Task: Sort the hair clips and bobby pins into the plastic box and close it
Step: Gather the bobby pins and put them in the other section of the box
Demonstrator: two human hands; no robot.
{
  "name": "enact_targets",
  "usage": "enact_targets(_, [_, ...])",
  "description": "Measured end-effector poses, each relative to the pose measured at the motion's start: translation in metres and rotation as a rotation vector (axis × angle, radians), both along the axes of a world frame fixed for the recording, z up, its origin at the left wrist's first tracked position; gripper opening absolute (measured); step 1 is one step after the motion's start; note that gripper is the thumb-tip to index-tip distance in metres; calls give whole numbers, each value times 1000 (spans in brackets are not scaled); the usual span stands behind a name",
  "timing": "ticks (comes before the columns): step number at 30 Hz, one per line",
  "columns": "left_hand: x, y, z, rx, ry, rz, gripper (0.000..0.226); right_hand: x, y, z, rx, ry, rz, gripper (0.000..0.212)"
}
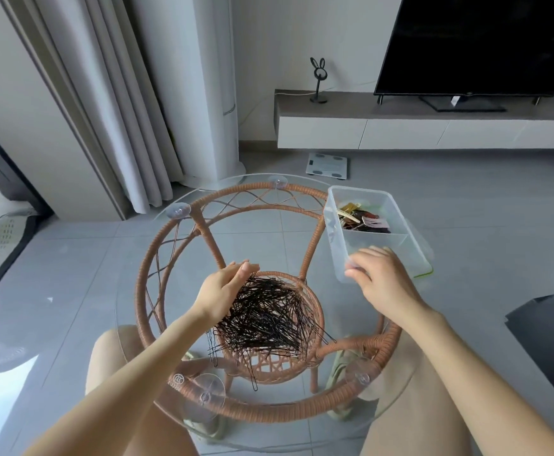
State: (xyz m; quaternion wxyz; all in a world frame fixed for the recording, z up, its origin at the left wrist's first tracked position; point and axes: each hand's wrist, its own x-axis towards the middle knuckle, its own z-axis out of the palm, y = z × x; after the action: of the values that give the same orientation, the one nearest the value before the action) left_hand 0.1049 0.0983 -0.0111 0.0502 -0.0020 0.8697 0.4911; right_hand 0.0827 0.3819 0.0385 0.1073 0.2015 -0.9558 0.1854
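Bare left grip [226,289] and right grip [382,279], bare forearms [130,366], bare thighs [410,409], pale green slippers [339,370] on feet

Dark television [479,44] on low cabinet [400,130]

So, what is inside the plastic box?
The far compartment of the plastic box holds mixed hair clips. The near compartment looks empty, but the right hand, gripping the rim, hides its front corner.

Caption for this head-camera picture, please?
Left hand touches black bobby pins on a glass table; right hand holds the plastic box.
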Motion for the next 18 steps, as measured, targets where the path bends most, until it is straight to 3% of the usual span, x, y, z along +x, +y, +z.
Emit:
enact_targets(8, [5,2,4,-36,-13,4,41,-32,-78,7,29,-5,234,22])
enact_targets(13, [10,3,8,-20,-19,-25,39,-40,-110,-1,144,-13,247,8])
enact_targets(16, [21,-4,12,-28,57,0,43,-24,-99,-6,70,109,216,31])
enact_targets(18, [36,-16,9,-156,97,-14,65,1,-84,-7,-44,102,266,53])
